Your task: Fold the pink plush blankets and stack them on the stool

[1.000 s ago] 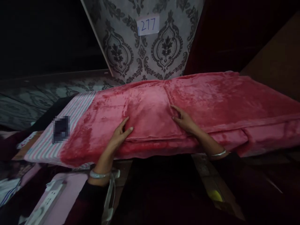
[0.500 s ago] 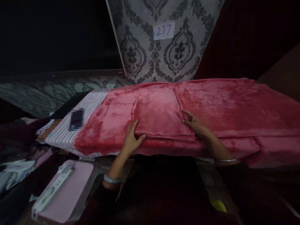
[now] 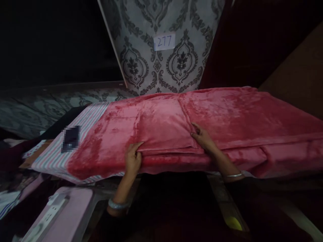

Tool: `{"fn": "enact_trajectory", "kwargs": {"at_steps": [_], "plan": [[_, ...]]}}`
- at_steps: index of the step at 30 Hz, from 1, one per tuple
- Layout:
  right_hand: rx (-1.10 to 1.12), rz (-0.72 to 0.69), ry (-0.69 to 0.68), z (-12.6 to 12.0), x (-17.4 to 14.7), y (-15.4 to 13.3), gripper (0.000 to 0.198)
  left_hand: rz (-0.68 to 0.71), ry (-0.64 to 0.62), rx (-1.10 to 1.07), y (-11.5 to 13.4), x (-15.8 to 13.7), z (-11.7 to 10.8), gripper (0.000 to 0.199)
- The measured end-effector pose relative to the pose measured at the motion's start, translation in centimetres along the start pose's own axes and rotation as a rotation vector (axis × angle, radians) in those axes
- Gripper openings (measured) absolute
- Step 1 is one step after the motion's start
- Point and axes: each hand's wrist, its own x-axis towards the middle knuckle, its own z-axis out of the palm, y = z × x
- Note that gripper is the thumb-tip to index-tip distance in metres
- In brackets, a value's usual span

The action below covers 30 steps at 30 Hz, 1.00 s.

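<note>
A folded pink plush cloth [image 3: 161, 126] lies on a larger pink plush blanket [image 3: 242, 117] spread over a long raised surface. My left hand [image 3: 133, 158] is closed at the cloth's front left corner, index finger along the top and thumb by the front edge. At the right edge, my right hand [image 3: 204, 137] pinches a ridge of fabric between thumb and fingers. Creases run from that pinch across the cloth. The front edge shows stacked layers with a dark gap beneath.
A striped sheet [image 3: 54, 158] shows at the left end, with a dark blurred-out object [image 3: 71, 138] on it. Lower left, a power strip [image 3: 47, 216] rests on a pink stool [image 3: 75, 205]. Patterned wallpaper [image 3: 141, 37] bears a paper marked 277 [image 3: 164, 41].
The view has shifted, so the blanket sits lower and more to the left. My left fingers have closed in at the corner. More creases show near my right hand.
</note>
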Motion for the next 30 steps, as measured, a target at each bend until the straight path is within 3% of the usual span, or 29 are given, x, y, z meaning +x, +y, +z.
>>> {"fn": "enact_trajectory", "kwargs": {"at_steps": [6, 10, 22, 26, 30], "plan": [[-0.089, -0.064, -0.064, -0.8, -1.6, -1.2, 0.084, 0.018, 0.013, 0.033, -0.6, -0.3, -0.3, 0.049], [-0.134, -0.147, -0.073, -0.8, -2.2, -1.6, 0.078, 0.024, -0.001, 0.028, -1.3, -0.4, -0.2, 0.049], [-0.114, -0.186, -0.079, -0.9, -2.9, -1.8, 0.075, 0.070, -0.013, -0.012, -2.4, -0.3, -0.3, 0.043], [-0.226, -0.091, -0.030, -1.2, -2.1, -2.0, 0.074, 0.061, -0.006, -0.009, -2.0, -0.4, -0.2, 0.042], [-0.316, -0.085, 0.021, -0.8, 0.3, -2.6, 0.074, 0.068, 0.003, 0.021, -1.4, -0.3, -0.1, 0.046]]}}
